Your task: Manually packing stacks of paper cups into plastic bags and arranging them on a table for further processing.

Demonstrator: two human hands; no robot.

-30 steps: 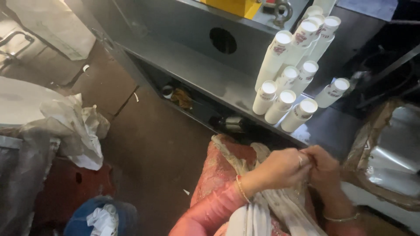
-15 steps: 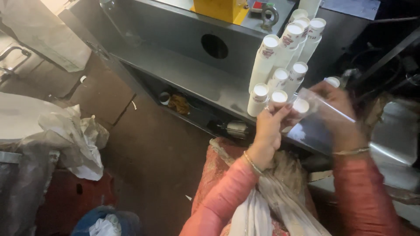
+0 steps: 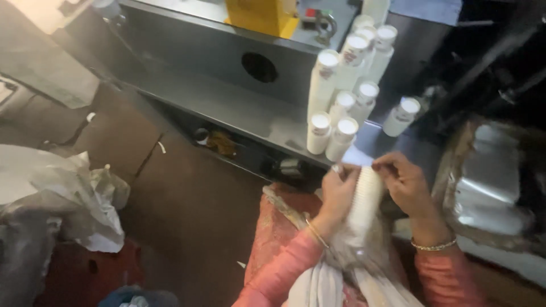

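A dim workshop floor of brown concrete (image 3: 187,204) was seen from the head camera, with a grey metal desk (image 3: 239,111) running across the upper part of the view. A round hole (image 3: 260,67) was cut in its upright back panel, and a yellow box (image 3: 263,14) was set on top behind it. On the right end of the desk, stacks of white paper cups (image 3: 347,68) were stood upside down, close together, some tall and some short; one short stack (image 3: 401,115) was placed a little apart to the right. Under the desk edge, dark machine parts (image 3: 284,167) were partly hidden in shadow.

At the left, crumpled pale plastic sheeting (image 3: 62,193) was heaped over a red container (image 3: 85,276). At the right, a shiny metal tray (image 3: 492,182) was glimpsed, blurred.

Low in the middle, a long white stack of cups (image 3: 364,199) was held tilted, just below the desk edge, its lower part sunk in a clear plastic bag (image 3: 352,250) over a red woven sack (image 3: 278,233). The left hand (image 3: 336,193) was closed around the stack's left side. The right hand (image 3: 401,183) was pinched on the stack's top rim, fingers together. The standing stacks were not touched by either hand, though they were near. Pink sleeves and thin bangles were worn at both wrists.
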